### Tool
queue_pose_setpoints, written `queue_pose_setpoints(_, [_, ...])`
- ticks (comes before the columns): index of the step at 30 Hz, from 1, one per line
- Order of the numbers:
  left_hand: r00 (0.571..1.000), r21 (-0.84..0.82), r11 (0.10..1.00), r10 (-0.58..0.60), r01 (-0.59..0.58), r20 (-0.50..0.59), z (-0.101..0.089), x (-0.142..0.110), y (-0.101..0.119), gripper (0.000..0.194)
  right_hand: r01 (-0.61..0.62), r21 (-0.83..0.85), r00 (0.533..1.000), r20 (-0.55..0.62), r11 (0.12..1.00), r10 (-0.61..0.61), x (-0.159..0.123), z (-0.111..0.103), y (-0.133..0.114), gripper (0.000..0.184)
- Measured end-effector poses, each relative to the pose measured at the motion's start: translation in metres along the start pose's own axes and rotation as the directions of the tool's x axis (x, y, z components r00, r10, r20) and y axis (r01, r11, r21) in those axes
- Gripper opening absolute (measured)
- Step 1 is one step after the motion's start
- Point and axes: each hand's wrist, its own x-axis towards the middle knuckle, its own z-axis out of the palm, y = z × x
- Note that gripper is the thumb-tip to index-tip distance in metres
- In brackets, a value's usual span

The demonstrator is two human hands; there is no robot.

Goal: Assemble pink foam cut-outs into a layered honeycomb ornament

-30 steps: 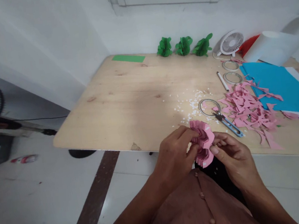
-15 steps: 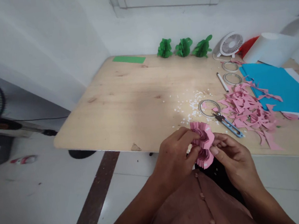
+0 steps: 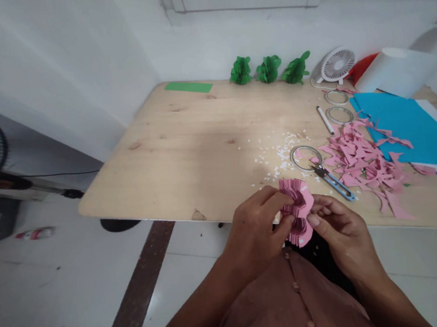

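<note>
A stack of pink scalloped paper cutouts (image 3: 300, 207), with small white bits on its front layer, is held between my two hands just off the table's front edge. My left hand (image 3: 261, 223) is closed on the stack from the left, thumb and fingers pinching its layers. From the right, my right hand (image 3: 340, 225) pinches the stack's edge between thumb and curled fingers. Blue-handled thread snips (image 3: 334, 182) lie on the table beyond my right hand. Their tips touch a ring of tape (image 3: 306, 157), near scattered white paper bits (image 3: 281, 151).
Pink paper scraps (image 3: 365, 156) are heaped at right, partly over blue sheets (image 3: 404, 119). Two tape rings (image 3: 340, 114), a white marker (image 3: 325, 120) and a small white fan (image 3: 337, 65) lie behind. Three green paper shapes (image 3: 268, 69) and a green strip (image 3: 188, 86) line the back.
Both hands keep their hold on the pink paper stack, almost still. The view has tilted very slightly; the left fingers have shifted a little along the layers.
</note>
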Motion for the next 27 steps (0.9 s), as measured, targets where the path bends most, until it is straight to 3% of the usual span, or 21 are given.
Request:
queue_pose_setpoints(18, [0.994, 0.033, 0.994, 0.101, -0.100, -0.037, 0.0007, 0.0012, -0.0055, 0.019, -0.025, -0.013, 0.999, 0.040, 1.000, 0.025, 0.0010, -0.0005, -0.0048, 0.018])
queue_pose_setpoints(27, [0.995, 0.024, 0.996, 0.088, -0.088, -0.035, 0.0006, 0.0014, -0.0053, 0.017, -0.019, -0.020, 0.999, 0.039, 1.000, 0.020, 0.0000, -0.0007, -0.0069, 0.017])
